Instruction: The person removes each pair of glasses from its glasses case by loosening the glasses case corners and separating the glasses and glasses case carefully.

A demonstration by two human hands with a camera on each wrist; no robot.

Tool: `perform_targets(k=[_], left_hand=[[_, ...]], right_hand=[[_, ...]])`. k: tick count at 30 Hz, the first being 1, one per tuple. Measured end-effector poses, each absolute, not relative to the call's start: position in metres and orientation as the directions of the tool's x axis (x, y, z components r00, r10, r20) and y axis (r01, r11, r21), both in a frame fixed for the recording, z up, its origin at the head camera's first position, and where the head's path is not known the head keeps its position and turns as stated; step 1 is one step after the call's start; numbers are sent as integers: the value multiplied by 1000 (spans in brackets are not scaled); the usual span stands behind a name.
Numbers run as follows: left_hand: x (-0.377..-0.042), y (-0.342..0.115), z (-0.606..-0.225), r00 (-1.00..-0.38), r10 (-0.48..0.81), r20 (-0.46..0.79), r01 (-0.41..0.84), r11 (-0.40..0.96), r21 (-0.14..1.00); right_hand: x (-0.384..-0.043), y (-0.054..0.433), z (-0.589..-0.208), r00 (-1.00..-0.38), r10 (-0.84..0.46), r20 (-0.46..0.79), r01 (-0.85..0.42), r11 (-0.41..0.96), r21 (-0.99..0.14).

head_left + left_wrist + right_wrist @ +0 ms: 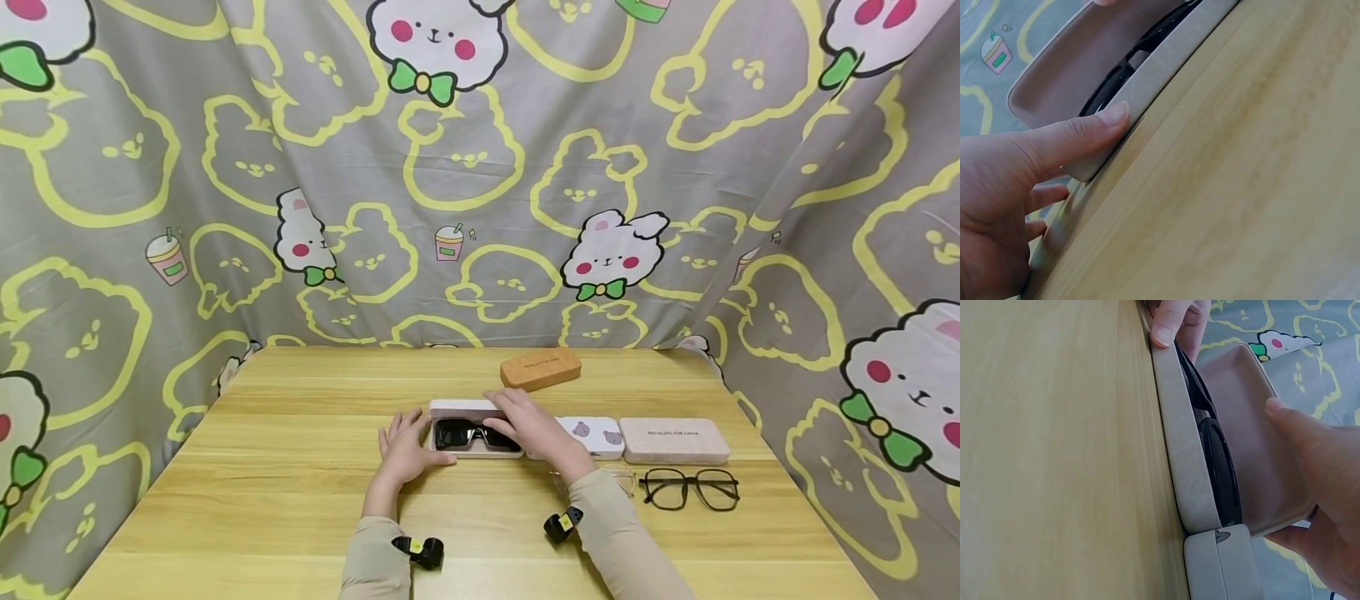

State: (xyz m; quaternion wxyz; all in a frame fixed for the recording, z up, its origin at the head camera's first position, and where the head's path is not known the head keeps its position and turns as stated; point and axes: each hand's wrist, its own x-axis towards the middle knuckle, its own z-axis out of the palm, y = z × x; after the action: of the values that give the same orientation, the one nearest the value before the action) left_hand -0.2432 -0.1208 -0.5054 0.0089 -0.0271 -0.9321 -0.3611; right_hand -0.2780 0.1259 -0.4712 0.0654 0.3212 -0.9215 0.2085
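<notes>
An opened pale glasses case (480, 455) holds dark sunglasses (454, 434), and its lid stands raised at the back. My left hand (406, 448) holds the case's left end. In the left wrist view, the thumb (1100, 119) lies along the front wall, while two fingertips show beyond the end, apart from it. My right hand (534, 422) grips the raised lid (1254, 437) near its right end. Its thumb (1294, 419) is on the lid's rim, and the other fingers are mostly hidden behind the lid.
Right of the opened case stand a white bear-patterned case (596, 432) and a closed pale case (673, 441). Thin-framed glasses (624, 482), partly covered by the right sleeve, and black-framed glasses (690, 489) lie in front. A brown case (542, 368) sits farther back, before a patterned curtain (480, 283).
</notes>
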Motion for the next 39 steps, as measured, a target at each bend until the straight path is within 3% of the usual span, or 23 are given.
perform_targets(k=[20, 29, 33, 39], left_hand=[[-243, -122, -505, -998, 46, 53, 70, 732, 678], [-242, -121, -505, -997, 49, 57, 75, 731, 678], [-242, -122, -505, -997, 47, 54, 71, 729, 681], [-243, -121, -505, -998, 46, 46, 65, 728, 682]], right_hand=[[-273, 131, -465, -787, -548, 284, -616, 730, -295], [-274, 130, -460, -760, -555, 338, -640, 732, -236], [-273, 129, -458, -718, -570, 399, -673, 715, -190], [-269, 123, -454, -607, -605, 515, -743, 661, -98]])
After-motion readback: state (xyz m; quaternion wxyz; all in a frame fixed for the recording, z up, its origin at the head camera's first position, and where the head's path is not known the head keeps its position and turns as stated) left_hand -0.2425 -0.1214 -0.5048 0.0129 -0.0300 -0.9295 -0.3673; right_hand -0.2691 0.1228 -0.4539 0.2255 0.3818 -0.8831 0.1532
